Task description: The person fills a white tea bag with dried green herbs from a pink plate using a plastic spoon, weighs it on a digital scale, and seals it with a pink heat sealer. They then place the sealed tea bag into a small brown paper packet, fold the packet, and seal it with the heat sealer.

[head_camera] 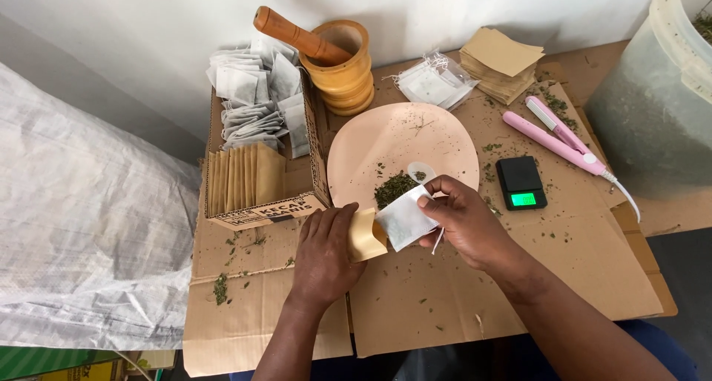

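My left hand point(326, 256) holds a small tan paper envelope point(366, 233) by its left side, its mouth turned to the right. My right hand point(467, 222) pinches a white filled tea bag point(405, 219), whose lower corner sits at the envelope's mouth. Its string hangs down below my right fingers. Both hands hover over the cardboard sheet point(445, 292), just in front of a pink plate point(404, 147) with a small heap of dried green herb point(393, 188) and a small clear spoon on it.
A cardboard box point(259, 203) on the left holds white tea bags and upright tan envelopes. Behind stand a wooden mortar and pestle point(345, 66), a clear bag of tea bags point(434, 84), stacked tan envelopes point(500, 66), a pink sealer point(560, 140), a black pocket scale point(521, 182) and a large bucket point(660, 92).
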